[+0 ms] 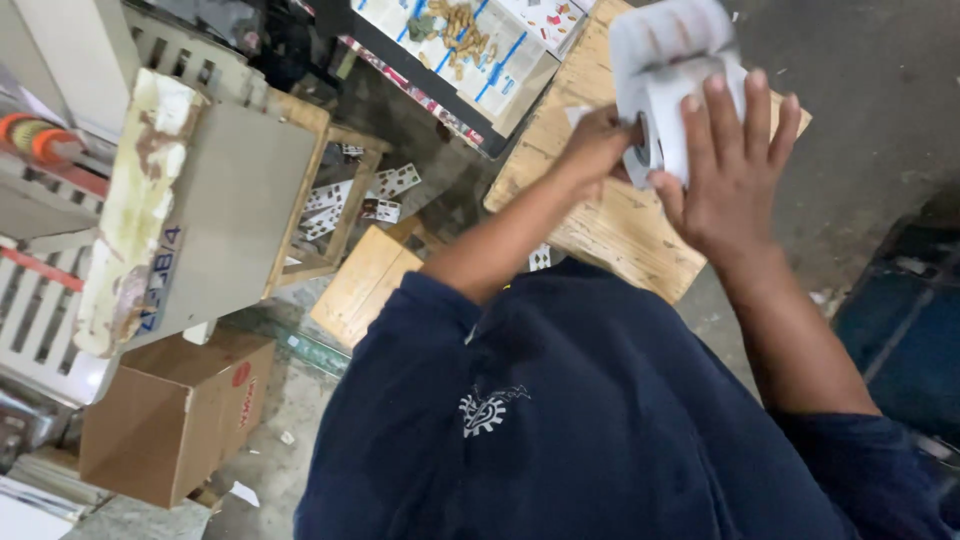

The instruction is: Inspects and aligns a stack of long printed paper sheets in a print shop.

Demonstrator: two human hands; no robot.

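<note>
Both hands closed on a stack of white cards above a wooden board.

Nearest, a dark blue shirt [600,420] filled the lower view. Left hand [597,150] and right hand [735,170] clamped the blurred white card stack [668,85] between them, fingers wrapped round it, over the wooden board [620,225]. Farther left: cardboard box [175,415], grey machine [215,215], loose cards [360,195] scattered below.
</note>
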